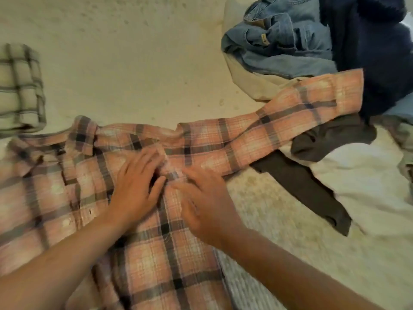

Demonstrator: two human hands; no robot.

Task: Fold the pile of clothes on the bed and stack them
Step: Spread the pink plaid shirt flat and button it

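Observation:
A pink and grey plaid shirt (55,193) lies spread flat on the bed, collar to the left, one sleeve stretched out toward the upper right. My left hand (138,184) rests flat on the shirt near the shoulder seam with fingers straight. My right hand (201,202) lies right beside it, fingers extended and pressing the fabric by the armhole. At the upper right sits the unfolded pile: a denim garment (281,39), a dark navy garment (375,52) and a dark brown piece (312,175). A folded green plaid garment (20,90) lies at the left edge.
The beige bedspread (134,63) stretches open beyond the shirt. A white cloth (366,182) lies under the brown piece at the right. The sleeve's cuff rests on the pile of clothes.

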